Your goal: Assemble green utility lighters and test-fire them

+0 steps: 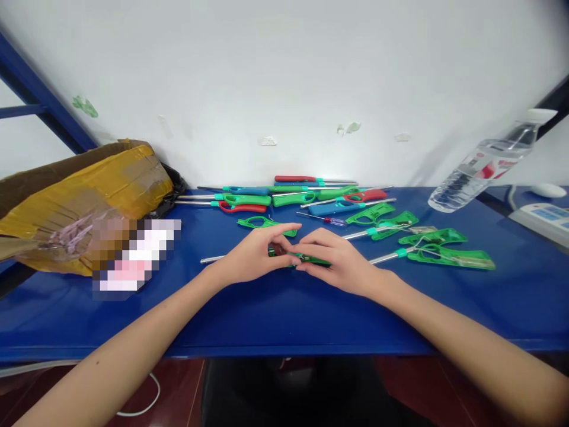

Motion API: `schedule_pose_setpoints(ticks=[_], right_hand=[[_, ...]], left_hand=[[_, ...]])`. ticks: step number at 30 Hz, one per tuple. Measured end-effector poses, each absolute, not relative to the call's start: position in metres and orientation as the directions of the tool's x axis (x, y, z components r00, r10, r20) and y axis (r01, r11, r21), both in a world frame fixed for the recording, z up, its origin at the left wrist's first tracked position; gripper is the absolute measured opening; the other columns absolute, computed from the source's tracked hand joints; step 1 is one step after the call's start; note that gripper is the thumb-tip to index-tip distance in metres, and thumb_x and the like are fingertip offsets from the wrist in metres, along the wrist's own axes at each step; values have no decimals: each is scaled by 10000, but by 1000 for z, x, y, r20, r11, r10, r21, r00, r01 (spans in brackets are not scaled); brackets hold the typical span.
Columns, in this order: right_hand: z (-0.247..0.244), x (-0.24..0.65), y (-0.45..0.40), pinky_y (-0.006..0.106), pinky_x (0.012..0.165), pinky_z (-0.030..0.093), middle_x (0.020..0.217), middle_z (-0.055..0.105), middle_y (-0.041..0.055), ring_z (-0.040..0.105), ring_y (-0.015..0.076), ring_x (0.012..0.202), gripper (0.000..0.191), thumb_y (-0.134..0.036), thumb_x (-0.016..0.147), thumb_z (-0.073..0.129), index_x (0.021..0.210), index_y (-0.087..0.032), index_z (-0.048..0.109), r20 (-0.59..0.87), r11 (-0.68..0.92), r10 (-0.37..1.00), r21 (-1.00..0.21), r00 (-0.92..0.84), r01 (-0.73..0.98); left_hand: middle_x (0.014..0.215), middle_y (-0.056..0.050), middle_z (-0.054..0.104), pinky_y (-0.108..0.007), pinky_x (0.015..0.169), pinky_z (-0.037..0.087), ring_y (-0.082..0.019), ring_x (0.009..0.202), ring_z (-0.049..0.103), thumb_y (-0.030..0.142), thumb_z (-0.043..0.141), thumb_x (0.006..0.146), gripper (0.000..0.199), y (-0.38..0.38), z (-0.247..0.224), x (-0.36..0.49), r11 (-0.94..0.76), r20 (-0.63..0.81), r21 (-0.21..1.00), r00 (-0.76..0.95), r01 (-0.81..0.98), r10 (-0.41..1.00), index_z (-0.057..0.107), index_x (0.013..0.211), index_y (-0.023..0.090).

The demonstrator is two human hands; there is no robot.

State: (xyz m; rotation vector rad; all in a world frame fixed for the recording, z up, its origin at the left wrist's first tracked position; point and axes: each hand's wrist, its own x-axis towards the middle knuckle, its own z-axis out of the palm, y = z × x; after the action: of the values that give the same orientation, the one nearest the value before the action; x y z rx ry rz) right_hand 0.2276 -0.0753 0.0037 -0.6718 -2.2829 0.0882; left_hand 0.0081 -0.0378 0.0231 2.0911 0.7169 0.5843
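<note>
At the middle of the blue table, my left hand [251, 254] and my right hand [342, 261] meet over a green utility lighter [317, 260]. Fingertips of both hands pinch its handle, which they largely cover. Its metal tube [212, 260] points out to the left beyond my left hand. Just behind my left hand lies a loose green handle shell [260, 222]. To the right of my right hand are opened green lighters [448, 258] with their inner parts showing. A small screwdriver [334, 221] with a clear purplish handle rests behind my hands.
Several red, green and blue lighters [246, 200] lie along the wall. A taped cardboard box [111, 190] stands at the left beside a blurred-out patch. A water bottle [484, 163] and a grey keypad device [542, 219] are at the right.
</note>
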Motion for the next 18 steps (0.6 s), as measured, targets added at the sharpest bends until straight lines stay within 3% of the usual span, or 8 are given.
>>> schedule_pose_setpoints(ticks=[4, 7, 9, 11, 13, 18], right_hand=[[3, 227, -75, 338, 761, 549, 926, 665, 77, 597, 198, 858, 165, -261, 953, 579, 1073, -203, 676, 624, 859, 499, -264, -601, 439], [2, 230, -74, 349, 793, 545, 957, 666, 80, 605, 207, 895, 175, -265, 947, 589, 1096, -203, 654, 585, 826, 557, -314, -589, 468], [1, 232, -72, 365, 833, 542, 1010, 663, 89, 609, 216, 942, 194, -267, 941, 596, 1119, -200, 637, 552, 778, 623, -369, -554, 508], [0, 235, -69, 382, 870, 535, 1060, 654, 94, 606, 223, 987, 195, -276, 939, 600, 1118, -205, 631, 516, 723, 688, -424, -510, 546], [-1, 235, -68, 397, 913, 523, 1103, 639, 96, 597, 227, 1035, 181, -292, 937, 604, 1095, -209, 635, 482, 681, 731, -463, -483, 567], [-4, 229, -71, 407, 966, 507, 1176, 599, 98, 572, 232, 1113, 140, -286, 941, 593, 1051, -218, 645, 426, 651, 759, -487, -493, 582]], left_hand=[[901, -30, 739, -291, 756, 508, -174, 839, 676, 284, 675, 865, 591, -40, 24, 11, -489, 132, 822, 737, 293, 663, 470, 1406, 169], [1037, -60, 736, -308, 784, 528, -189, 910, 681, 372, 627, 909, 588, -37, 28, 6, -519, 117, 791, 752, 324, 648, 438, 1436, 192], [1191, -76, 692, -328, 824, 535, -213, 1024, 659, 433, 610, 919, 586, -32, 30, -3, -609, 151, 694, 749, 384, 645, 439, 1443, 233], [1308, -88, 626, -390, 982, 486, -255, 1200, 571, 467, 660, 880, 607, -26, 31, -14, -733, 249, 509, 738, 452, 628, 483, 1417, 245], [1354, -105, 581, -438, 1067, 427, -290, 1274, 507, 504, 698, 837, 580, -19, 30, -24, -797, 231, 355, 780, 489, 582, 572, 1333, 232], [1285, -107, 602, -427, 1059, 430, -293, 1235, 528, 501, 714, 824, 410, -12, 24, -29, -819, 123, 258, 823, 513, 555, 695, 1102, 200]])
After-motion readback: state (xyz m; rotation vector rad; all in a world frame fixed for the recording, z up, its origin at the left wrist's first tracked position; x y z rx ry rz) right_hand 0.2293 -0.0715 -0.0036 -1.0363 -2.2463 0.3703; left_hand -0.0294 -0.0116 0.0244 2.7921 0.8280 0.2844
